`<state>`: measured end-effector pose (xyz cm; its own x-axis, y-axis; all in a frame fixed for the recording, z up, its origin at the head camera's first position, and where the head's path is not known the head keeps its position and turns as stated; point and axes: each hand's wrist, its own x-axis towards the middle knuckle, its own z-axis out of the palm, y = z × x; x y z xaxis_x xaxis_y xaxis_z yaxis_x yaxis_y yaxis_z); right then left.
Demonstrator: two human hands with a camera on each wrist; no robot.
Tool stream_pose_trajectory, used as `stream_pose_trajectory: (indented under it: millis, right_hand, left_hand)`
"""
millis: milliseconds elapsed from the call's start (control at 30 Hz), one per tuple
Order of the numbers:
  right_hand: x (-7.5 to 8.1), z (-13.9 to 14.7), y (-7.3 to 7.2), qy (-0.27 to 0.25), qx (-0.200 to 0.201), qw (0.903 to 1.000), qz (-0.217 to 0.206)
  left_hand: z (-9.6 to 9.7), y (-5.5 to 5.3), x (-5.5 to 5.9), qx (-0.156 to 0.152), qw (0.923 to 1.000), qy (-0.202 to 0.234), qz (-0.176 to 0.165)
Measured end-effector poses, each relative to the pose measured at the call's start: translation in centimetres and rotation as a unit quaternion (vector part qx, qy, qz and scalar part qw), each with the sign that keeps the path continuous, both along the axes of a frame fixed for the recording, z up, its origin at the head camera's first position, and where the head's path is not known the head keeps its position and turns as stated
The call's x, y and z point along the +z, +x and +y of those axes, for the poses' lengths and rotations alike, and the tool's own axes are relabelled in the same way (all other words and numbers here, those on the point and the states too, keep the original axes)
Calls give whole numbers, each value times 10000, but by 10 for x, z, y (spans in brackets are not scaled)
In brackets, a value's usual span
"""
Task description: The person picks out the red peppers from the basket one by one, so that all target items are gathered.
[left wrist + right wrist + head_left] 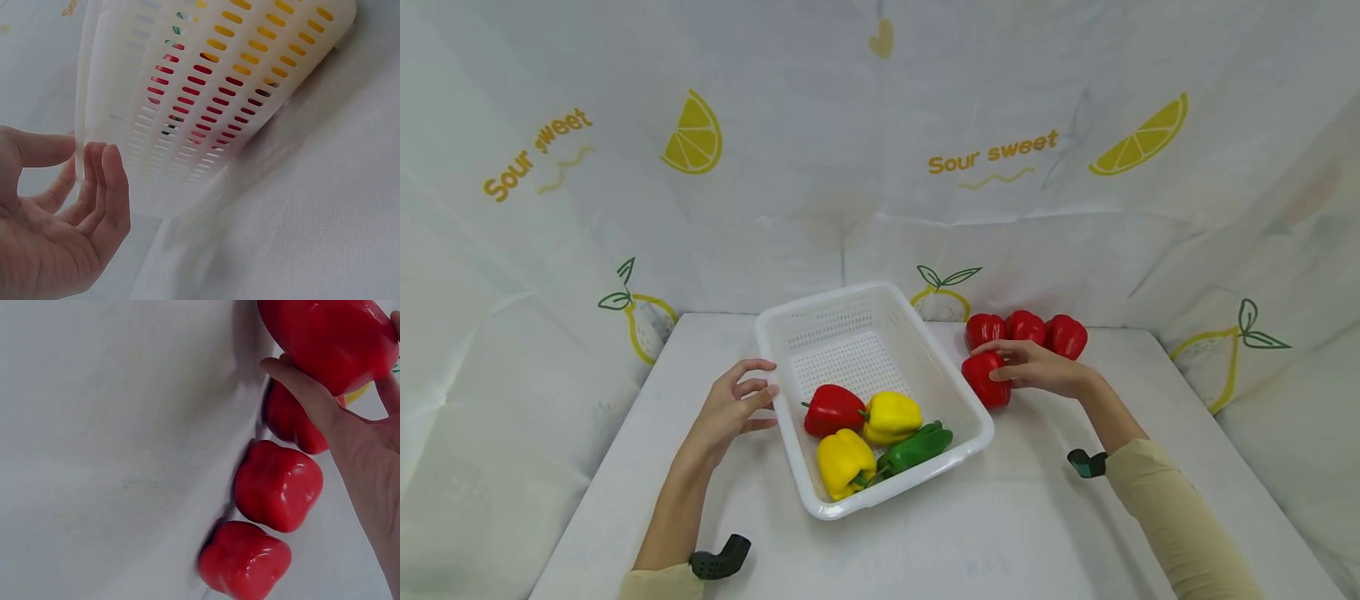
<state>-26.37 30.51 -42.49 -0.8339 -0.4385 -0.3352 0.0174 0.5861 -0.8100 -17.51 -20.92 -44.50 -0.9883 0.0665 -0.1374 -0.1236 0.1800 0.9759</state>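
A white perforated plastic basket (790, 312) stands on the table, turned at a slant. My left hand (736, 408) pinches its left rim, thumb on one side and fingers on the other, as the left wrist view shows. Inside, at the near end, lie a red bell pepper (835, 410), two yellow bell peppers (892, 417) and a long green pepper (917, 447). Right of the basket, my right hand (1037, 367) holds another red bell pepper (334, 344) between thumb and fingers. It overlaps the basket's right rim in the head view.
Three more red bell peppers (1027, 327) sit in a row along the table's back edge, just behind my right hand. A white sheet (820, 167) with lemon prints hangs behind and beside the white table (925, 542).
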Motion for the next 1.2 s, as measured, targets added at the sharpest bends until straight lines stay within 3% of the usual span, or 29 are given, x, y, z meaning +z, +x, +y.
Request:
stream_pose_trajectory:
  millis: [533, 933, 1200]
  right_hand:
    - [-4, 15, -2, -285, 17, 9992, -266]
    - [-8, 19, -3, -237, -173, 9991, -320]
    - [-5, 24, -3, -257, -90, 9990, -367]
  left_hand:
    - [-1, 1, -1, 26, 10000, -18, 34]
    - [1, 3, -1, 32, 10000, -20, 2]
    - [2, 3, -1, 81, 10000, -49, 27]
